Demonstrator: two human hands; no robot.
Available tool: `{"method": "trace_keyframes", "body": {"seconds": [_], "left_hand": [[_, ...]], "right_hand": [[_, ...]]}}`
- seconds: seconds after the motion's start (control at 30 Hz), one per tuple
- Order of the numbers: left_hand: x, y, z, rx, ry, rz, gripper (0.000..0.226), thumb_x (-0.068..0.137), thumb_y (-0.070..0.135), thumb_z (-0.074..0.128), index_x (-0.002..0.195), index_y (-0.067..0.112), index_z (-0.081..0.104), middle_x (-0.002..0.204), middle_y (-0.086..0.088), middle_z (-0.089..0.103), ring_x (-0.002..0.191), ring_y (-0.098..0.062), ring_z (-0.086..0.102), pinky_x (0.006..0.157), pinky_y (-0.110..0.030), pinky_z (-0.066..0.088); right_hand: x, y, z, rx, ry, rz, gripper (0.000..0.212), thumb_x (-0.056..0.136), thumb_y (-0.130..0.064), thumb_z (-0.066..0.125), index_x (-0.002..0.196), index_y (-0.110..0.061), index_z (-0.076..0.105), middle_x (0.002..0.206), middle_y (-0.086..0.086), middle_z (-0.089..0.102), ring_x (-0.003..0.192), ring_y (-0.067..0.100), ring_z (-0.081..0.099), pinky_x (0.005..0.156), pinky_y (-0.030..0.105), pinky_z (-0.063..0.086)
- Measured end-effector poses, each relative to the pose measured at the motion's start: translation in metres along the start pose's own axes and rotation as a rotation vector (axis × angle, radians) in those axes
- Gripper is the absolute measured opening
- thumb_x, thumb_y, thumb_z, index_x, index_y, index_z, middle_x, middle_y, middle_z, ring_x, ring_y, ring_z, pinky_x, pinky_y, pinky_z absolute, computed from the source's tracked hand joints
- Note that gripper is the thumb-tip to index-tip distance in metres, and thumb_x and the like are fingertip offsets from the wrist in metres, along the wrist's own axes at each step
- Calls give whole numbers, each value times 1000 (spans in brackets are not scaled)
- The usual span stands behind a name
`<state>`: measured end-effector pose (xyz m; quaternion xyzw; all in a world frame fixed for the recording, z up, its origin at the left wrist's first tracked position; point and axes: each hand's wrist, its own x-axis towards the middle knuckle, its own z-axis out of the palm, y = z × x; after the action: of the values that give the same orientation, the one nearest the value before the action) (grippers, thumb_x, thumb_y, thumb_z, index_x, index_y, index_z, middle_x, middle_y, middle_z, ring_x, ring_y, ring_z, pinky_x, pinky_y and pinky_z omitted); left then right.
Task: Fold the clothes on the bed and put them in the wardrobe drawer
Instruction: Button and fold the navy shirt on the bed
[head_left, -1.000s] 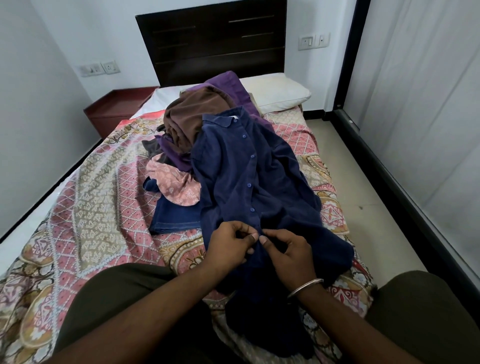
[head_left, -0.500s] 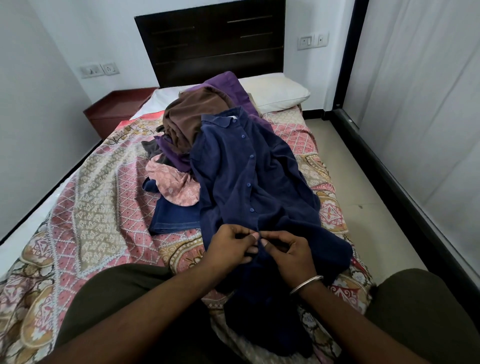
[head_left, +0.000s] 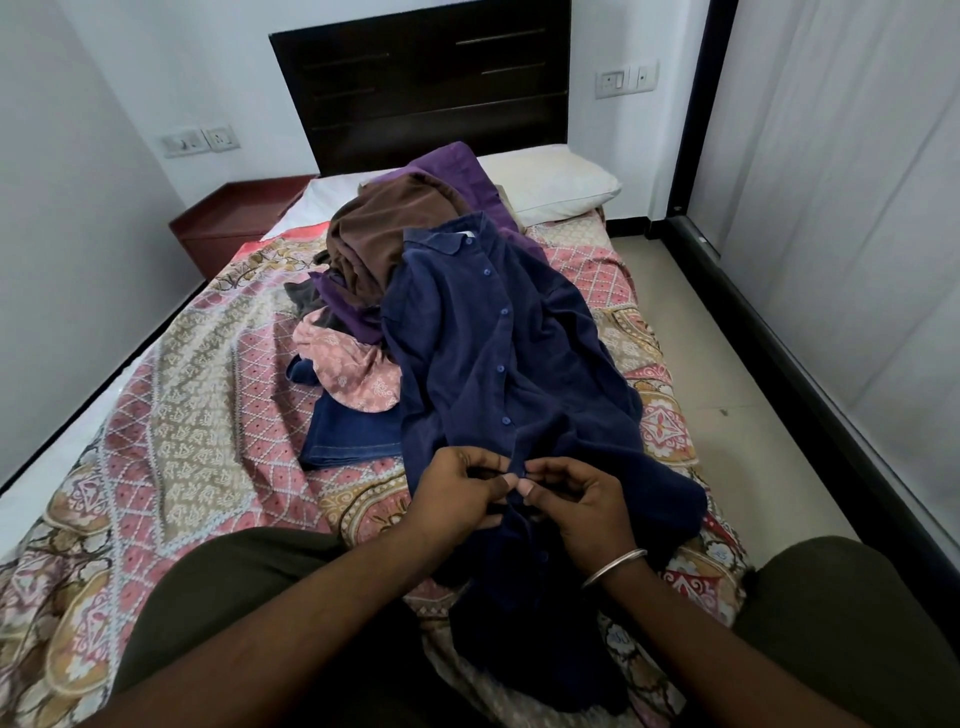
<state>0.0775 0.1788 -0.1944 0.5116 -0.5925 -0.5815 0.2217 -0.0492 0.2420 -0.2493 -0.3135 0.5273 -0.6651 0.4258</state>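
White walls close in a small bedroom; dark wooden headboard at the far end, switch plates on both walls, pale curtain down the right side.

Bed runs lengthwise away from the camera, covered in a pink-and-tan patterned spread. White pillow at the head edge, right of centre. Red bedside table off the far-left corner.

Clothes heaped along the middle of the bed:
- navy button shirt spread on top, collar toward the headboard, hem trailing to the foot edge and over the person's lap
- brown garment bunched just left of the collar
- purple garment beyond it, touching the pillow
- pink printed cloth left of the shirt, lying on folded blue denim
- grey piece at the heap's left edge, mostly buried

Left hand and right hand meet at the shirt's front placket, low on the garment near the foot edge. Each has fingers curled, thumb and forefinger pinching the fabric edge, fingertips almost touching. Looks like a button between them, though it is too small to confirm. Metal bangle on the right wrist.

Dark olive trouser knees at both lower corners of the view.
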Motion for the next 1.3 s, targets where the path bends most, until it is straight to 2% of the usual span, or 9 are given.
{"method": "trace_keyframes", "body": {"seconds": [0.23,0.37,0.43,0.53,0.67,0.77,0.97,1.17,1.3], "left_hand": [[3,-5,1,138,52,95,8,88,19,74,89,11,71,78,-4,72,69,-10,69,58,-23,53],[1,-3,2,132,16,90,8,88,16,73,81,18,71,73,3,71,69,-7,68,58,-23,55],[0,-2,3,126,23,82,7,89,14,71,83,16,69,75,1,69,68,-7,66,56,-22,54],[0,-2,3,117,18,62,7,93,15,67,86,13,68,77,0,66,69,-6,64,55,-21,52],[-2,-1,4,109,-42,30,14,98,17,59,86,15,66,82,1,67,77,-9,66,60,-28,57],[-5,2,6,154,-49,23,16,100,17,55,88,13,65,86,-2,67,79,-13,66,56,-28,58],[-7,1,4,227,-15,-10,12,99,15,57,88,17,62,91,-3,65,82,-16,65,56,-34,60],[-8,4,3,155,-24,-129,14,99,11,56,87,12,63,92,-11,67,80,-22,66,62,-39,62],[-9,6,4,115,-44,-194,9,99,10,55,92,9,61,89,-10,67,81,-18,66,64,-37,62]], "right_hand": [[-1,-1,-1,39,16,-6,16,79,9,72,86,-6,70,76,2,74,69,11,70,58,20,54],[-2,-1,-2,30,11,-27,17,78,10,73,87,-5,71,77,3,75,73,11,71,61,19,54],[-2,-2,-2,39,8,-13,18,78,10,73,88,-5,71,78,4,74,72,12,71,61,20,54],[-2,-3,-1,43,-6,8,18,79,11,72,89,-4,70,78,4,74,73,12,71,61,22,55],[-3,-4,-1,52,-18,25,17,80,9,71,89,-5,70,78,3,74,73,13,71,61,21,55],[-6,-5,1,37,-36,14,12,83,4,69,88,-7,70,73,-1,75,68,7,69,59,18,53],[-7,-7,5,-43,-63,-15,19,86,6,66,82,-12,69,66,-5,73,62,2,66,58,18,54],[-8,-2,3,-94,-30,-23,21,87,5,66,81,-14,72,70,-1,74,65,8,67,61,20,54],[-8,-3,0,-118,-61,6,14,88,1,67,83,-11,72,71,1,73,65,8,66,61,21,53]]}}
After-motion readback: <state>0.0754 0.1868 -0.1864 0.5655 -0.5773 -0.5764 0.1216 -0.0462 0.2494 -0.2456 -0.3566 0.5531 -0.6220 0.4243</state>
